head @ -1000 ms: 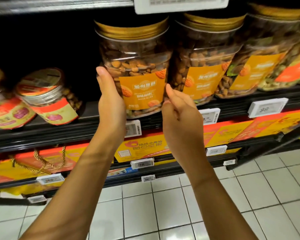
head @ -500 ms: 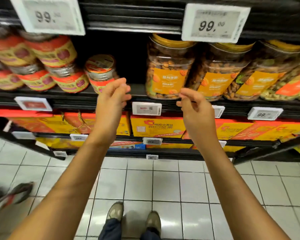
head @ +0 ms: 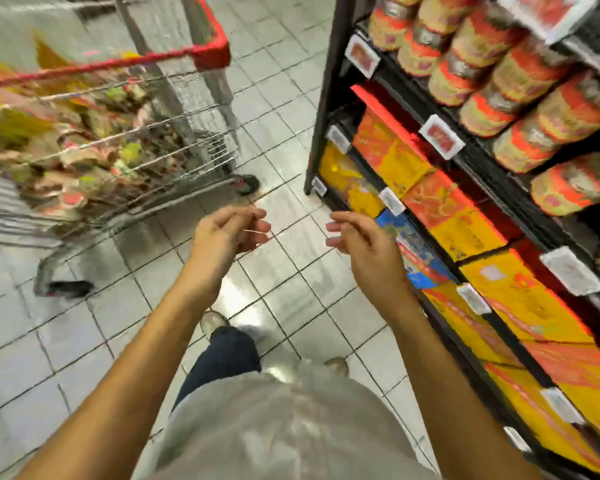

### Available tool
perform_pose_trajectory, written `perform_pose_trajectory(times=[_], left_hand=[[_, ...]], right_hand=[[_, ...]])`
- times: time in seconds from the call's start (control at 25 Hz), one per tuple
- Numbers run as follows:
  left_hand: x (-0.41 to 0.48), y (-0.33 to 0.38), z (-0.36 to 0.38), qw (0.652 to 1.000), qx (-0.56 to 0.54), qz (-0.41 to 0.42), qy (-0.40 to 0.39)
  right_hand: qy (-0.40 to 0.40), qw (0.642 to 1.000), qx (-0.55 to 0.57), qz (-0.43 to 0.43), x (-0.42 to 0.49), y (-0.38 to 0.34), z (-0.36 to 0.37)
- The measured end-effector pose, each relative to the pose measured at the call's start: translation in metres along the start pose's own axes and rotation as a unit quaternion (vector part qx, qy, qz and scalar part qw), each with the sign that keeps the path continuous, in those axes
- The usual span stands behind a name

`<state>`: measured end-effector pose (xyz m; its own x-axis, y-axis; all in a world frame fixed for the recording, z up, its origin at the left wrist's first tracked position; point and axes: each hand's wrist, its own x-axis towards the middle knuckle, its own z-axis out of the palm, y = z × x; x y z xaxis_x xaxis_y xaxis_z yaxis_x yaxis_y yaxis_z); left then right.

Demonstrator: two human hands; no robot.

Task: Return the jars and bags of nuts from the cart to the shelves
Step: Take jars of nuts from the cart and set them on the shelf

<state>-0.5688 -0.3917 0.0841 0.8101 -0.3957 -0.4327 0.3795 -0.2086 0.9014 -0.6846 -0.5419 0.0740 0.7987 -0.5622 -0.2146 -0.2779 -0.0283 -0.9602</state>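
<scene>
The view is blurred by motion. A wire shopping cart with a red rim stands at the left, piled with several jars and bags of nuts. The dark shelves run along the right, holding red-and-yellow jars on the upper levels. My left hand and my right hand hang in mid-air over the tiled floor between cart and shelves. Both have loosely curled fingers and hold nothing.
Orange and yellow gift boxes fill the lower shelves, with white price tags along the edges. Grey floor tiles lie between cart and shelf end. My legs and shoes show below.
My hands let go of the almond jar, which stayed on the shelf, and drew back. My view swung left and down, bringing the cart into sight.
</scene>
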Motion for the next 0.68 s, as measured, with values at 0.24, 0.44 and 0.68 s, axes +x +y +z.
perform_pose_trajectory(times=[0.24,0.44,0.68], left_hand=[[0.014,0.007,-0.173,0.991,-0.074,-0.004,0.113],[0.057,0.047,-0.279,0.975,-0.141,0.006,0.169],[0.160,0.101,-0.359,0.969,-0.148,0.036,0.193]], right_hand=[[-0.133,0.991,-0.028,-0.016,0.052,-0.025,0.159],[-0.171,0.984,-0.008,-0.043,0.106,-0.084,0.267],[-0.207,0.975,-0.006,-0.075,0.222,-0.141,0.348]])
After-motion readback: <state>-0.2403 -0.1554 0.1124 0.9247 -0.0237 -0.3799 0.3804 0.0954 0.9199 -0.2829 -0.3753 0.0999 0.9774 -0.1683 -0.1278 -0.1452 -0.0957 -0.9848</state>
